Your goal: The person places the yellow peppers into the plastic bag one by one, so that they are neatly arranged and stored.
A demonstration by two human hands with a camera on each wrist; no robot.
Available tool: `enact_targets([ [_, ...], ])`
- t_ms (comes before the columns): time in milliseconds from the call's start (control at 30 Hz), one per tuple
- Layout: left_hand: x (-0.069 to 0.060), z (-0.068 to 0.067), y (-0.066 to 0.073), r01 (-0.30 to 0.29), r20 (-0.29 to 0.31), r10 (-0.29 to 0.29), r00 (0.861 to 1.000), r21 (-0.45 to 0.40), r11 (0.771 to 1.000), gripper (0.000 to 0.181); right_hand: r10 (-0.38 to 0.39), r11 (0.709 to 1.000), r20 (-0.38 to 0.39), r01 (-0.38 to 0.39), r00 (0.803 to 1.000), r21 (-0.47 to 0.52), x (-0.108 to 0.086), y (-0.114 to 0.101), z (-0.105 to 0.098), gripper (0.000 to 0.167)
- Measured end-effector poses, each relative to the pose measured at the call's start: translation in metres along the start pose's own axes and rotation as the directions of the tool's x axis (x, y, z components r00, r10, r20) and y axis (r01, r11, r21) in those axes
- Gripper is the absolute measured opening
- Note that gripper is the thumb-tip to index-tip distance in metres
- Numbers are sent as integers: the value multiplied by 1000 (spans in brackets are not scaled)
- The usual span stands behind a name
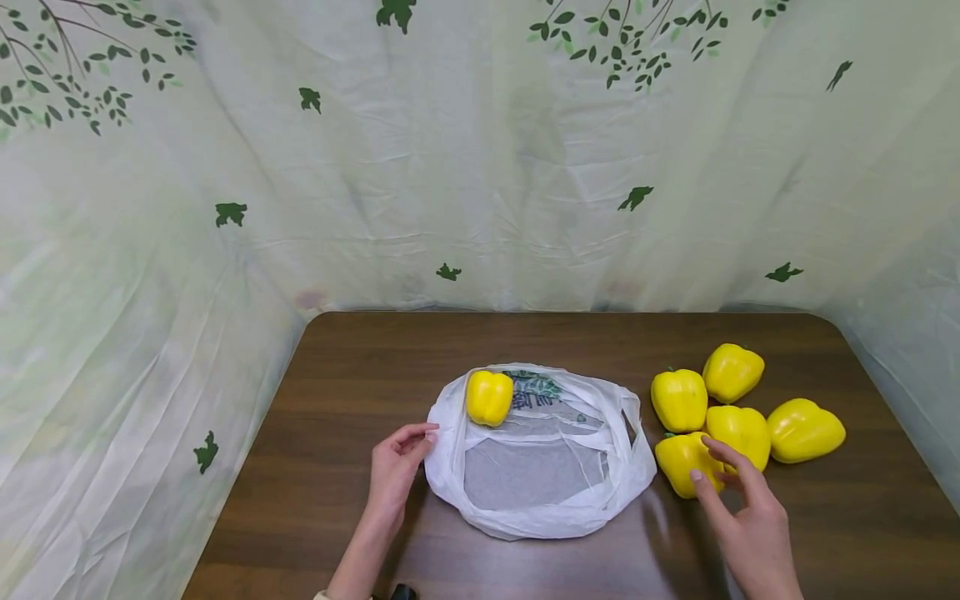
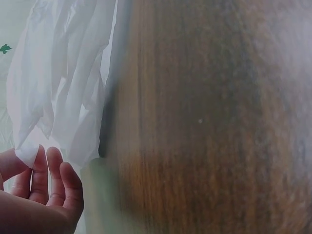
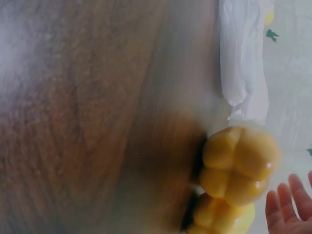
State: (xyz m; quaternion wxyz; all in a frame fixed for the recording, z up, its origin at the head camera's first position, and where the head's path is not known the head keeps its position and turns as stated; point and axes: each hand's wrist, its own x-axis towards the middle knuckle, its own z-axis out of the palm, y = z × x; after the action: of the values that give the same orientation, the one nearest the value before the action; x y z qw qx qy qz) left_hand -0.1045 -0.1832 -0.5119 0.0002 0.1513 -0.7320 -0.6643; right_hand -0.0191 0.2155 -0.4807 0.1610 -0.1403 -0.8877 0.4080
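A white plastic bag lies on the table with its mouth spread wide. One yellow bell pepper sits inside it at the far left. My left hand is at the bag's left side. In the left wrist view, the thumb and forefinger of that hand pinch a bit of the plastic. My right hand is over the nearest yellow bell pepper, fingers parted and nothing held. In the right wrist view its fingers appear beside this pepper; contact is not shown.
More yellow bell peppers stand close together right of the bag: one at the back, one beside the bag, one at far right. The brown wooden table ends against a pale leaf-patterned curtain. A small black object shows at the bottom edge.
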Motion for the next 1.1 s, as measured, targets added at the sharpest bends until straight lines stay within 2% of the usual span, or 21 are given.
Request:
enact_targets([
  [133,0,0,1,8,3,-8,1000,4,1000,19,13,1000,9,-13,1000,-26,0,4,0,51],
  [367,0,0,0,0,1,0,1000,-7,1000,17,67,997,140,-60,988,-52,7,11,-1,61],
  [533,0,1,1,-2,0,2,1000,-7,1000,17,137,988,214,-119,967,-96,14,16,-2,75],
  [667,0,0,1,1,2,-1,1000,-7,1000,17,164,982,262,-132,951,-134,18,18,-2,85],
  [833,0,-1,1,3,5,-3,1000,-8,1000,17,226,970,329,-179,917,-166,23,19,-1,96],
  [1100,-1,-1,1,5,-2,-5,1000,-6,1000,16,311,947,386,-251,868,-198,30,21,-2,105],
])
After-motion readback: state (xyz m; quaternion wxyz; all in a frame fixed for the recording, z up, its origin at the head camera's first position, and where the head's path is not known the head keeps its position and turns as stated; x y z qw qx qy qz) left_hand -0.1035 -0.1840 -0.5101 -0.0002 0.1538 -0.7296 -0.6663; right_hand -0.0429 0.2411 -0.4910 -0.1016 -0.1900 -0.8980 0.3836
